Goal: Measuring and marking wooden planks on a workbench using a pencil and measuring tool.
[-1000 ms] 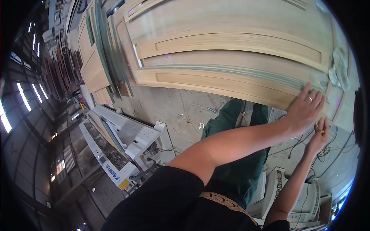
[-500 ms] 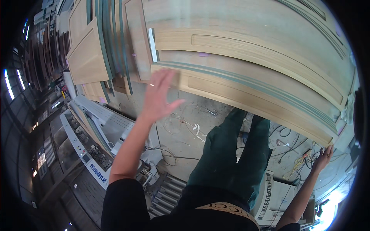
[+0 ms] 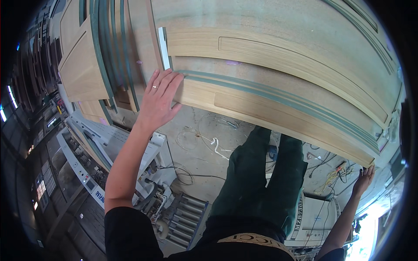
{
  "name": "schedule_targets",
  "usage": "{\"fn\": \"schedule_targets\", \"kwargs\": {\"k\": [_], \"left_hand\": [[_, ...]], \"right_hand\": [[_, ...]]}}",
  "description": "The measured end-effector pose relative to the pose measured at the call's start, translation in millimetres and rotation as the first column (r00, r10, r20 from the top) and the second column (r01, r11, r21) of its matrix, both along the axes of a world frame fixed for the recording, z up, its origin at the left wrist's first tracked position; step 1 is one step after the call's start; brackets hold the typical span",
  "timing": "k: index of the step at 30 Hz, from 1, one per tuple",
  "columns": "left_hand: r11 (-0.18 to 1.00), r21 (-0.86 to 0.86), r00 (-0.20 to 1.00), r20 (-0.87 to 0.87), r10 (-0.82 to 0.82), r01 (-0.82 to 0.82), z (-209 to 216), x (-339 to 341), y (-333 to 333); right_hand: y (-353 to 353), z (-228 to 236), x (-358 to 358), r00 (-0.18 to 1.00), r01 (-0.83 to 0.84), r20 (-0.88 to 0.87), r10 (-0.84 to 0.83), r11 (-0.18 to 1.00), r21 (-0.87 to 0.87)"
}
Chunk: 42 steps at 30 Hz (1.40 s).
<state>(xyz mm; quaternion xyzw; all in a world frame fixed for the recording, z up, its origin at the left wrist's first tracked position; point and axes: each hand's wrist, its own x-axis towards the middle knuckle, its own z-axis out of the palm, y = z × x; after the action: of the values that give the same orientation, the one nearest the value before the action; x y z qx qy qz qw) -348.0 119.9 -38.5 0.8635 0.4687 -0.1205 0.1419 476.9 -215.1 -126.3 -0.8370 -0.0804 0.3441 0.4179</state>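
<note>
A long pale wooden panel (image 3: 261,112) with a shallow rectangular recess lies along the near side of the work surface. My left hand (image 3: 160,98) rests over its left end, fingers stretched out and lying flat, a ring on one of them. At the panel's far right corner, my right hand (image 3: 365,179) touches the end with its fingers extended; part of its contact is hidden. Green-edged strips (image 3: 278,93) run just behind this panel. Farther back is a similar wooden panel (image 3: 270,50), with a white strip (image 3: 163,48) standing at its left end.
Several green-edged wooden panels (image 3: 82,65) stand at the left. Below them is a white machine (image 3: 80,167) with a control panel, near a roller conveyor (image 3: 185,219). Cables (image 3: 333,180) and a white scrap (image 3: 216,145) lie on the floor. Another white machine (image 3: 320,213) stands at lower right.
My left hand has moved left and come down onto the panel's left end. My right hand stays at the right corner. The whole view has shifted slightly.
</note>
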Motion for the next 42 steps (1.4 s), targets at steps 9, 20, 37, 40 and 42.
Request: {"fn": "schedule_targets", "kwargs": {"k": [9, 20, 37, 40, 42], "left_hand": [[1.000, -0.005, 1.000, 0.015, 0.001, -0.001, 0.2, 4.9, 1.4], [0.998, -0.046, 0.999, -0.017, 0.035, -0.036, -7.3, 8.2, -2.1], [0.992, -0.116, 0.996, -0.075, 0.047, -0.055, 5.1, 32.1, -3.6], [0.997, -0.051, 0.996, 0.072, 0.053, -0.049, 4.9, 40.1, -2.6], [0.993, -0.029, 0.946, 0.300, 0.119, -0.116, -4.7, 45.0, 0.2]], "right_hand": [[0.4, -1.8, -2.5, 1.000, 0.017, 0.009, -0.017, 1.000, -0.019], [-33.7, -3.4, 29.8, 0.994, -0.104, -0.016, 0.107, 0.986, 0.130], [5.4, 0.5, -12.8, 0.999, -0.017, 0.045, 0.016, 1.000, 0.024], [4.7, 0.0, -11.2, 0.998, -0.021, 0.055, 0.020, 1.000, 0.021], [4.6, -0.9, -12.0, 0.999, -0.022, 0.050, 0.020, 0.999, 0.035]]}}
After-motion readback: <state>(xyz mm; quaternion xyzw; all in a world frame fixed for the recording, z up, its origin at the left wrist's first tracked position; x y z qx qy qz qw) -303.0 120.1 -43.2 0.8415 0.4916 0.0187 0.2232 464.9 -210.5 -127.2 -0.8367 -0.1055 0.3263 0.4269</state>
